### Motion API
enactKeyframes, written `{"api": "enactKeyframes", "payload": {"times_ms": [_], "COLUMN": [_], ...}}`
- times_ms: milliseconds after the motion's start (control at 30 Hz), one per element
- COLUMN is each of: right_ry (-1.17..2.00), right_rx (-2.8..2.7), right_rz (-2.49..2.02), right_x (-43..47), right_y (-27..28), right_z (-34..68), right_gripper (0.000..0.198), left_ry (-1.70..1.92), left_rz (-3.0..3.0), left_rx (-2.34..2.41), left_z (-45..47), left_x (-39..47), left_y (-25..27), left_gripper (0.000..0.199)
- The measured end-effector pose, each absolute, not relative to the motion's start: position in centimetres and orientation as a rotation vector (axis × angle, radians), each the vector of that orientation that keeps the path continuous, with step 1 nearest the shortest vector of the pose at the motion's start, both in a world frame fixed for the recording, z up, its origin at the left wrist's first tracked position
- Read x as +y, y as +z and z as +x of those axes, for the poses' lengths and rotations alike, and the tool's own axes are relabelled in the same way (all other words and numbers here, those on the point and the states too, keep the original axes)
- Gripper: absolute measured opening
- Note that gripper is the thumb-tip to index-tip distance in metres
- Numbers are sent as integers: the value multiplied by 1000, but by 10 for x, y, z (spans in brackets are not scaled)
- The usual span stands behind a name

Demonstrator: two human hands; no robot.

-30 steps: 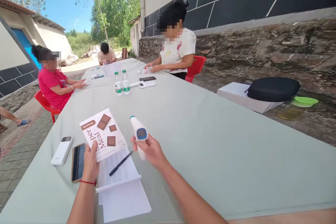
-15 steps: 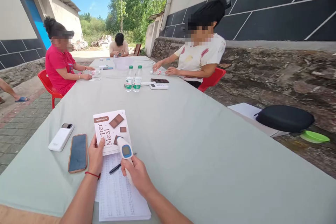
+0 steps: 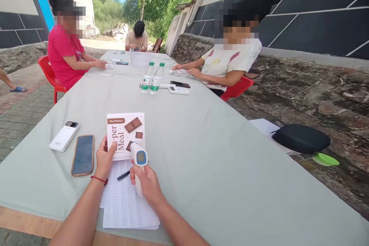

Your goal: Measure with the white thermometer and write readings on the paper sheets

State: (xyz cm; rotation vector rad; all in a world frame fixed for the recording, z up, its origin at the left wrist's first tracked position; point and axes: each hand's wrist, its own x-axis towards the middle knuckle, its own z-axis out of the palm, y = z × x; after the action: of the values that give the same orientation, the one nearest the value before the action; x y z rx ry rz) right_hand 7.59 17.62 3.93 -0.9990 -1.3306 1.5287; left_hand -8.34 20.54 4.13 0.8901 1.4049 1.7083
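Observation:
My left hand (image 3: 105, 157) grips the lower left edge of a white box (image 3: 121, 123) printed with brown chocolate pieces, its front tilted up toward me. In my right hand (image 3: 148, 180) is a white infrared thermometer (image 3: 141, 157), fingers wrapped round its handle. The thermometer's nose is over the box's lower right part; whether they touch I cannot tell. Below the box lie printed sheets of paper (image 3: 123, 211) with a black pen (image 3: 123, 175) on them, partly hidden by my right hand. Left of my left hand are a phone (image 3: 83, 155) and a white power bank (image 3: 65, 136).
Two water bottles (image 3: 155, 78) stand mid-table, beside another power bank (image 3: 178, 90) and a dark phone (image 3: 180, 84). Three people sit round the table (image 3: 230, 161), with a translucent basin (image 3: 138, 59) near the far end. A black case (image 3: 301, 138) lies off the right side.
The camera view has shifted, so the table's things appear displaced. Both hands keep their hold on the box and the thermometer, which stay close together. The person at left has shifted their hands.

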Motion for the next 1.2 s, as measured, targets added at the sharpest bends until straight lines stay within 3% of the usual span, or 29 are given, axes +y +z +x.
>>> {"api": "enactKeyframes", "payload": {"times_ms": [333,600,1200], "right_ry": [1569,1570,1409], "right_rx": [-1335,-1368,-1274], "right_rz": [-1025,-987,-775], "right_x": [176,176,172], "right_y": [46,54,77], "right_z": [78,81,97], "right_gripper": [32,28,22], "left_ry": [1703,1683,1556], "left_rz": [911,966,1126], "left_rx": [1410,1471,1646], "left_z": [-83,-84,-91], "left_x": [206,206,207], "left_y": [43,46,53], "left_gripper": [65,56,60]}}
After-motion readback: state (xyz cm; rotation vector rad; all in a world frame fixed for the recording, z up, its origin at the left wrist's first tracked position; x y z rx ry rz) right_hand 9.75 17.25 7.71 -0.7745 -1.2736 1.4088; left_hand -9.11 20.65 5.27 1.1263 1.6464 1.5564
